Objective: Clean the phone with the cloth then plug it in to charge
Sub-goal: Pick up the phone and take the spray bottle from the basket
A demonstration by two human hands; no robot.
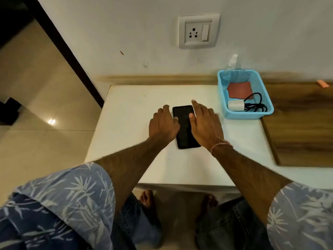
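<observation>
Nearest, blue short sleeves (75,192) printed with pale leaves are seen, with bare feet below the table edge. Both forearms are stretched forward over the white flat-topped table (129,145). A thin pinkish thread band (221,146) is worn on the right wrist. A black rectangular phone (185,131) is laid flat, screen up, near the middle of the table, between the two hands. The left hand (164,123) is set against the phone's left long edge, its fingers bent downward and its thumb tip laid on the glass; whether the edge is actually gripped cannot be told. The right hand (205,123) is laid over the right long edge with fingers nearly straight and spread, its thumb placed on the screen. Further back on the right, a light blue perforated plastic basket (246,116) is stood on the table; in it a reddish-brown square cloth (238,90), a white charger block (235,105), a coiled black cable (256,105) and a clear spray bottle (232,61) are held. On the wall behind, a white socket plate with a switch (198,32) is mounted.
</observation>
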